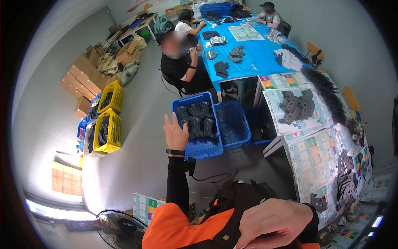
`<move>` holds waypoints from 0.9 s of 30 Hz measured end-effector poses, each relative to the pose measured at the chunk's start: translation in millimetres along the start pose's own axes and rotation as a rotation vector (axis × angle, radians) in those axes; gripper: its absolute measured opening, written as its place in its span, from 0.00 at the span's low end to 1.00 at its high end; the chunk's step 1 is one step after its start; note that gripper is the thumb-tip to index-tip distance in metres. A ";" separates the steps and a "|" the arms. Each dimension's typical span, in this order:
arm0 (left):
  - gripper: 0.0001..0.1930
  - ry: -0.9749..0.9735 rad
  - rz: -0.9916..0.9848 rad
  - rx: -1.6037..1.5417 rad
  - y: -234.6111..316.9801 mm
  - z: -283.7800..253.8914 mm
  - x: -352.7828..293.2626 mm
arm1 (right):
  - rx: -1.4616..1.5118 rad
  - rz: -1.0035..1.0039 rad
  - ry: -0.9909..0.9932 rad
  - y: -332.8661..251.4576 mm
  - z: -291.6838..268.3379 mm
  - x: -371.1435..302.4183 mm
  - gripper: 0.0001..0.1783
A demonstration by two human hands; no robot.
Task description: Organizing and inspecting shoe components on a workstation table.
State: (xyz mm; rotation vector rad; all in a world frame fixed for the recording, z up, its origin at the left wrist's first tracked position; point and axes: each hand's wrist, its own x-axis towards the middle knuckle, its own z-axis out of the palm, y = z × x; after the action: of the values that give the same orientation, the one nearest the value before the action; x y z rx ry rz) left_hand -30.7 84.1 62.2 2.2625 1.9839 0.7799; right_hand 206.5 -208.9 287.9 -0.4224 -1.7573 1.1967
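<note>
My left hand (176,133) is stretched out with its fingers spread, beside the left wall of a blue plastic crate (203,152). It holds nothing; whether it touches the crate I cannot tell. Inside the crate lie several dark moulded parts (195,108) in rows. Close to my chest, at the lower edge, my right hand (271,222) is closed, thumb and fingers drawn together. What it pinches, if anything, is hidden.
Another blue crate (233,128) adjoins the first. On the right, a paper-covered table (309,159) bears grey perforated parts (296,106). Farther off, people sit around a blue-covered table (259,52). Yellow crates (108,143) and cardboard boxes (83,76) stand left; a black fan (122,226) is lower left.
</note>
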 end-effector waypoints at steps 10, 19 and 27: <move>0.37 0.058 0.057 -0.012 -17.6 10.4 -7.5 | 0.019 0.067 -0.079 6.5 -14.9 6.3 0.15; 0.07 -0.337 -0.027 -1.218 29.4 -38.7 -24.9 | -0.879 0.241 0.373 68.4 -10.5 1.6 0.42; 0.03 -0.596 0.135 -1.438 83.1 -123.6 -72.4 | -1.266 0.324 0.093 116.3 -19.2 8.4 0.47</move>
State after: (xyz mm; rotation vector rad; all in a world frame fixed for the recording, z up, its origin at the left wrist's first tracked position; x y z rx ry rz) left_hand -6.3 -35.7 173.8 1.3968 0.5516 0.9058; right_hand 193.9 -138.6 193.7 -1.4907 -2.2291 0.0779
